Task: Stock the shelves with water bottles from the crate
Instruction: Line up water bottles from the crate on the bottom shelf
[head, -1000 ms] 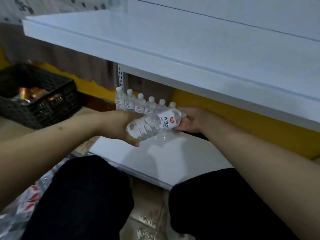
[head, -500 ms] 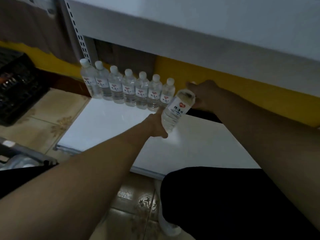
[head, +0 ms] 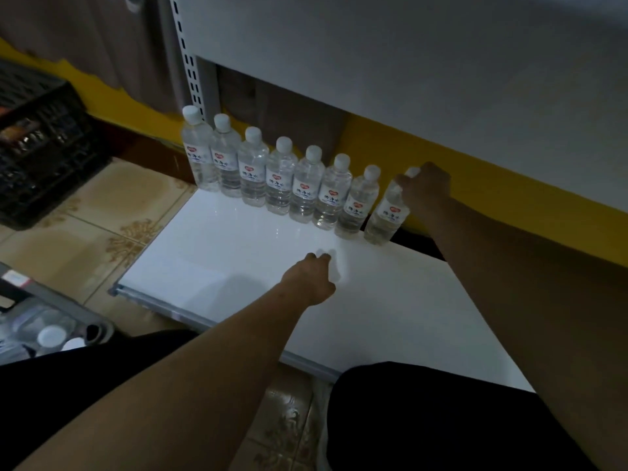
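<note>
Bottom shelf (head: 238,263): front and middle bare, open to reach from the floor side. Rear edge: a row of upright bottles (head: 278,178) set shoulder to shoulder, blocking the back at left. Overhead: the upper shelf (head: 407,79) caps the space. Right of the row: the right hand (head: 424,188) on the end bottle (head: 387,215); bare shelf beyond.

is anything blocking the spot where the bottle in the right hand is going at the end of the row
Nothing visible does. The right hand grips the bottle by its top, already at the row's right end beside the seventh bottle, with bare white shelf in front.
</note>
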Demonstrator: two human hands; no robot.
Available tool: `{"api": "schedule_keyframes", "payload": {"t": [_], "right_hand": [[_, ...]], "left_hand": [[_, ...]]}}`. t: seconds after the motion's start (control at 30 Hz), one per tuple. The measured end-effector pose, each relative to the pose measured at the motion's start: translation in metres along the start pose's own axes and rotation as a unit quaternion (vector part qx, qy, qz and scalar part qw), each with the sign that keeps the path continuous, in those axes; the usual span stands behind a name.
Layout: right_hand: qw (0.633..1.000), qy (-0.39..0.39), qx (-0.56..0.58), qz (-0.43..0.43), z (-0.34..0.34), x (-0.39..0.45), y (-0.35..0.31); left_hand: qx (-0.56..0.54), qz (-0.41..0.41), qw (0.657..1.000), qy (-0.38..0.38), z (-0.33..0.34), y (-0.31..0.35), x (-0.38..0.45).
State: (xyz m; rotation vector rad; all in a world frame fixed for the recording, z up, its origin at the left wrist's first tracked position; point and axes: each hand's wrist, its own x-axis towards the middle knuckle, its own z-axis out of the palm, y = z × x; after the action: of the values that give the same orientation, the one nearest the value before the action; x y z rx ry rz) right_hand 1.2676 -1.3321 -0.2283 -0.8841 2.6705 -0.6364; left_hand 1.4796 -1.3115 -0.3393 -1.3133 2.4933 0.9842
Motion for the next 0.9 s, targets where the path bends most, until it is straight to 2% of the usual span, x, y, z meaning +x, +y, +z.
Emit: {"api": "schedule_keyframes", "payload": {"t": [0.17,0.27,0.5,0.9], "right_hand": [[1.0,-0.014,-0.01,0.012,0.019,0.011,0.005],[0.998,-0.006,0.005,0.056,0.031,0.01,0.007],[0.998,0.035,0.01,0.043,0.035,0.016,0.011],[1.0,0.023,-0.019,-0.004,0.037,0.021,0.016]], "left_hand": [[-0.01,0.012,1.0,0.012,-0.001,0.007,0.004],[-0.022,0.036,0.998,0.041,-0.001,0.013,0.007],[-0.037,0.062,0.996,0.06,0.003,0.019,0.008],[-0.042,0.049,0.996,0.067,0.005,0.015,0.009]]}}
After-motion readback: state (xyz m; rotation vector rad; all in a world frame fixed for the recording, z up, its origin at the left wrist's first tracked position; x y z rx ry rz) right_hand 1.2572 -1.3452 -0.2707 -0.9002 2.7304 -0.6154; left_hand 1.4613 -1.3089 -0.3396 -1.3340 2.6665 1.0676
